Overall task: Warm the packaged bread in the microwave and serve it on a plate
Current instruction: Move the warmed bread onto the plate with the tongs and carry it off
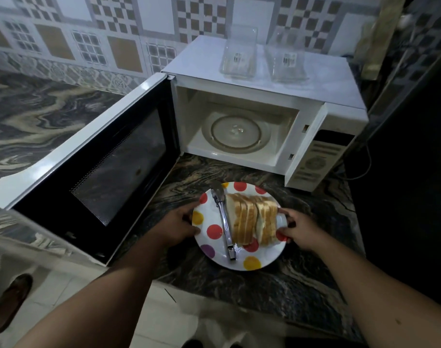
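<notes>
Head view: we are gripping the polka-dot plate point(264, 259) rim, left hand point(179, 227) and right hand point(298, 229) on opposite sides of the sliced bread point(252, 218), its row running across between them, open microwave point(239, 126) directly beyond.

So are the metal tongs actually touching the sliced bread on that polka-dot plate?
Touching. The head view shows the metal tongs lying on the polka-dot plate with their handle pressed along the left face of the sliced bread, no plate visible between them.

This is a home kitchen. A white microwave point(264, 116) stands open at the back of a dark marbled stone bench point(239, 285), patterned ceramic tiles point(89, 33) cover the wall behind it, and two clear glass dishes point(239, 54) rest on the microwave's top.
</notes>
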